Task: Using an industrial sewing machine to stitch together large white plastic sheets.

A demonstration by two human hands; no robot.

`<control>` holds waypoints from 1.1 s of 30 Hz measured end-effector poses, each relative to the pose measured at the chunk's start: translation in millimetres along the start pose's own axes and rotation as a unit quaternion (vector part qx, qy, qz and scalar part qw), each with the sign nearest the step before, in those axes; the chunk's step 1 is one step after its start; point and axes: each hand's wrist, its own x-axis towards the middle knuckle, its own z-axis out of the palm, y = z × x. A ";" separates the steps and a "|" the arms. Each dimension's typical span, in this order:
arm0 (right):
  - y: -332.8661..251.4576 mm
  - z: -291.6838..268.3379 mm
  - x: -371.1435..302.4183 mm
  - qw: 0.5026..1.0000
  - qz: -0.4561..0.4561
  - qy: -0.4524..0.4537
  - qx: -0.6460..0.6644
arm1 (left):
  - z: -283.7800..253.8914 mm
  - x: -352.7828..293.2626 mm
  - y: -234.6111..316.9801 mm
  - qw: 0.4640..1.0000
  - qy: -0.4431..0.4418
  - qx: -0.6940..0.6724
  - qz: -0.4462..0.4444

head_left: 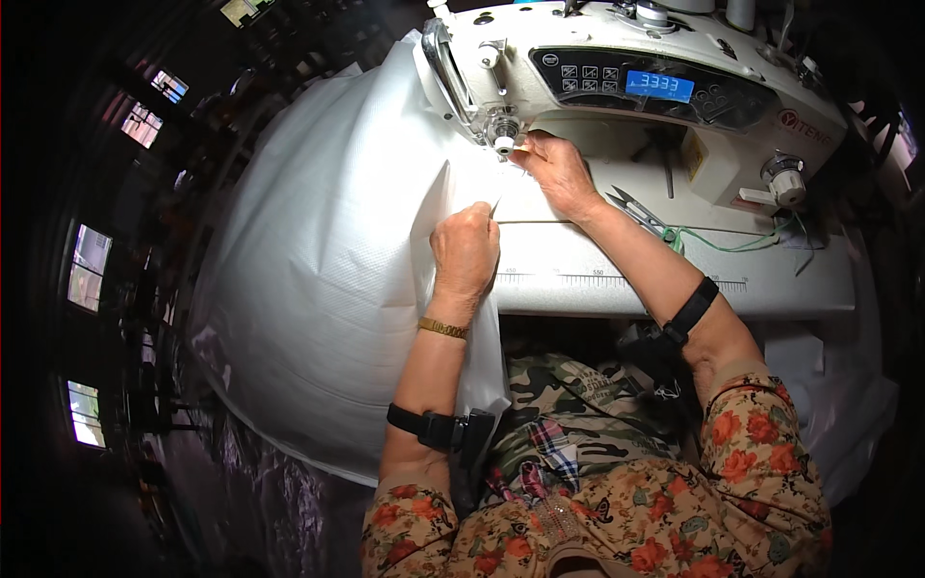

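White, finely textured sheet material [318,231] spreads over the left side and runs up to the sewing machine [665,58]. My left hand [464,252] is closed in a fist on a folded edge of this sheet, just in front of the needle area. Close beside the machine's needle end [504,140], my right hand [559,178] has its fingers pinched together. What those fingertips hold, if anything, is too small to make out. The needle tip itself is hard to see behind the fittings and fingers.
Grey thread snips [636,212] with a green cord [732,246] lie on the machine bed, right beside my right forearm. A printed ruler scale [597,278] runs along the table's front edge. A white knob [787,187] sits at the machine's right end, below a lit blue display [660,85].
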 end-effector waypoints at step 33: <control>-49.3 78.7 -255.8 0.937 0.192 -0.280 -0.078 | -61.2 -359.0 -41.6 0.983 -0.027 0.045 -0.178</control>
